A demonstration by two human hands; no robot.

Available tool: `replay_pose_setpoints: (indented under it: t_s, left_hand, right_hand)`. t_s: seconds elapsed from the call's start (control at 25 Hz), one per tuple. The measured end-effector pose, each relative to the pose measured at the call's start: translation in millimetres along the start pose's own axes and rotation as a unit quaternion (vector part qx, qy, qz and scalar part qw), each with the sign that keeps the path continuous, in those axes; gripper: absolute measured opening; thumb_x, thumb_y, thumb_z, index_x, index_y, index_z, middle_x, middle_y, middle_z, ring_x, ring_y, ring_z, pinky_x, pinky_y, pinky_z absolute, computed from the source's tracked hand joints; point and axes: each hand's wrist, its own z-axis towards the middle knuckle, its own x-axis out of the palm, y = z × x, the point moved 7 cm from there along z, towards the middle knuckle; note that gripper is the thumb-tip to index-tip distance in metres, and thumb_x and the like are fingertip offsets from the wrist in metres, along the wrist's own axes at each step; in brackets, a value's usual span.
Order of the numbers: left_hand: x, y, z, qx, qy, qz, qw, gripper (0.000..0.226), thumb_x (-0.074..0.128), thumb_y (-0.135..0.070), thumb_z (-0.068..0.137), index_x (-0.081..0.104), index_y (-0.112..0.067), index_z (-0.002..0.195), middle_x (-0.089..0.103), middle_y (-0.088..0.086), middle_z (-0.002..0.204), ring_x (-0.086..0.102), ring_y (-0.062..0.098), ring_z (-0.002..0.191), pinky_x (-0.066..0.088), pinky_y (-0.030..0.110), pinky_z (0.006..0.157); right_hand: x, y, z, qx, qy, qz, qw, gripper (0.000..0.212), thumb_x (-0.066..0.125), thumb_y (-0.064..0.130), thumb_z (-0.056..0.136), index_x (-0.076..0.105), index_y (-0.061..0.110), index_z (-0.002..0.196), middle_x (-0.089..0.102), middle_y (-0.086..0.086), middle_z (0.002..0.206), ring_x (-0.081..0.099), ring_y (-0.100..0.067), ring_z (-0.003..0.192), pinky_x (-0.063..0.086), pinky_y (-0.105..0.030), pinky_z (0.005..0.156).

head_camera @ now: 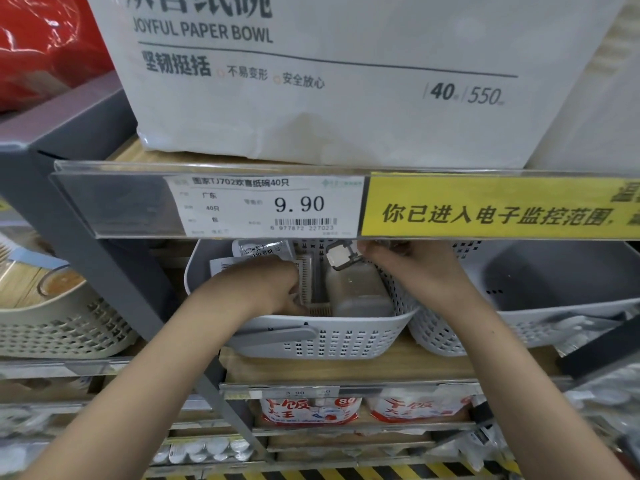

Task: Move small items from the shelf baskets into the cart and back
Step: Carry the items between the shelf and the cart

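Note:
A white perforated basket point(325, 341) stands on the wooden shelf, right under the price rail. Inside it lie a frosted lidded container point(356, 292), a clear ribbed box point(306, 277), flat labelled packets point(259, 251) and a small white square item with dark clips point(341, 258). My left hand point(273, 285) reaches down into the basket's left half, and its curled fingers grip the ribbed box. My right hand point(398, 261) is at the back right of the basket. Its fingertips pinch the small clipped item and are partly hidden by the rail. No cart is in view.
A grey basket point(554, 282) touches the white one on the right, and a cream basket point(62, 327) sits at the left. The price rail point(207, 206) and a big paper bowl pack point(346, 98) overhang closely above. Red-and-white packets point(308, 410) fill the shelf below.

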Motion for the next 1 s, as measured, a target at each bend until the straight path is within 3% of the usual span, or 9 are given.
replay_pose_setpoints:
  t_s: [0.12, 0.2, 0.28, 0.36, 0.48, 0.6, 0.76, 0.88, 1.0]
  left_hand:
    - [-9, -5, -2, 0.023, -0.066, 0.004, 0.998, 0.034, 0.050, -0.042, 0.094, 0.053, -0.012, 0.077, 0.050, 0.000, 0.070, 0.052, 0.020, 0.072, 0.030, 0.027, 0.060]
    - [-20, -4, -7, 0.034, -0.149, -0.014, 0.988, 0.034, 0.041, -0.039, 0.098, 0.059, -0.011, 0.096, 0.063, 0.007, 0.090, 0.060, 0.024, 0.089, 0.033, 0.026, 0.067]
    - [-34, -3, -16, 0.043, -0.250, -0.045, 0.966, 0.035, 0.037, -0.036, 0.100, 0.057, -0.012, 0.114, 0.063, 0.007, 0.112, 0.058, 0.025, 0.107, 0.035, 0.028, 0.075]
    - [-41, 0, -24, 0.051, -0.302, -0.124, 0.944, 0.035, 0.035, -0.035, 0.100, 0.054, -0.014, 0.120, 0.060, 0.006, 0.121, 0.054, 0.025, 0.115, 0.039, 0.029, 0.083]
    - [-45, 3, -38, 0.055, -0.342, -0.244, 0.906, 0.037, 0.034, -0.039, 0.100, 0.059, -0.013, 0.111, 0.063, 0.000, 0.110, 0.056, 0.017, 0.105, 0.040, 0.030, 0.083]
    - [-50, 4, -52, 0.070, -0.388, -0.311, 0.864, 0.042, 0.038, -0.044, 0.092, 0.060, -0.012, 0.107, 0.059, -0.009, 0.097, 0.052, 0.003, 0.092, 0.036, 0.018, 0.073]
    - [-56, 2, -74, 0.104, -0.436, -0.302, 0.841, 0.037, 0.050, -0.034, 0.087, 0.061, -0.007, 0.109, 0.053, -0.017, 0.098, 0.041, -0.012, 0.091, 0.027, -0.007, 0.075]
    - [-53, 3, -90, 0.135, -0.441, -0.326, 0.825, 0.036, 0.057, -0.028, 0.082, 0.060, -0.011, 0.114, 0.053, -0.022, 0.104, 0.045, -0.015, 0.094, 0.028, -0.005, 0.081]
    - [-40, 4, -104, 0.160, -0.447, -0.367, 0.800, 0.033, 0.057, -0.037, 0.078, 0.055, -0.031, 0.111, 0.054, -0.031, 0.104, 0.051, -0.012, 0.096, 0.036, 0.002, 0.084]
  right_hand:
    - [-4, 5, -5, -0.012, -0.015, 0.053, 0.998, 0.009, 0.066, 0.028, 0.085, 0.060, 0.035, 0.083, 0.064, 0.020, 0.082, 0.057, 0.010, 0.077, 0.042, -0.009, 0.068]
    - [-7, 9, -9, -0.038, -0.025, 0.082, 0.996, 0.011, 0.061, 0.024, 0.090, 0.058, 0.035, 0.088, 0.064, 0.015, 0.087, 0.057, 0.008, 0.078, 0.042, -0.005, 0.067]
    - [-7, 12, -12, -0.054, -0.033, 0.087, 0.994, 0.007, 0.056, 0.024, 0.094, 0.058, 0.030, 0.092, 0.066, 0.003, 0.093, 0.058, -0.005, 0.083, 0.043, -0.010, 0.071]
    - [-4, 16, -13, -0.078, -0.035, 0.093, 0.992, 0.009, 0.052, 0.024, 0.096, 0.057, 0.031, 0.093, 0.065, 0.013, 0.091, 0.058, 0.000, 0.083, 0.042, -0.007, 0.070]
    - [-1, 24, -18, -0.110, -0.049, 0.107, 0.987, 0.010, 0.045, 0.033, 0.094, 0.053, 0.040, 0.091, 0.061, 0.038, 0.084, 0.052, 0.023, 0.084, 0.036, 0.001, 0.071]
    - [-9, 36, -26, -0.164, -0.105, 0.117, 0.974, 0.008, 0.041, 0.046, 0.096, 0.048, 0.042, 0.097, 0.055, 0.042, 0.091, 0.044, 0.032, 0.096, 0.032, 0.005, 0.081]
    - [-10, 41, -34, -0.186, -0.105, 0.076, 0.974, 0.034, 0.039, 0.060, 0.084, 0.051, 0.033, 0.100, 0.057, 0.033, 0.096, 0.050, 0.023, 0.098, 0.036, -0.001, 0.080]
    - [-11, 32, -48, -0.186, -0.123, -0.022, 0.975, 0.048, 0.043, 0.068, 0.082, 0.045, 0.030, 0.112, 0.050, 0.025, 0.106, 0.045, 0.017, 0.102, 0.034, -0.002, 0.083]
    - [-12, 25, -73, -0.185, -0.154, -0.028, 0.970, 0.047, 0.050, 0.062, 0.084, 0.047, 0.026, 0.114, 0.052, 0.009, 0.108, 0.052, -0.004, 0.103, 0.041, -0.012, 0.086]
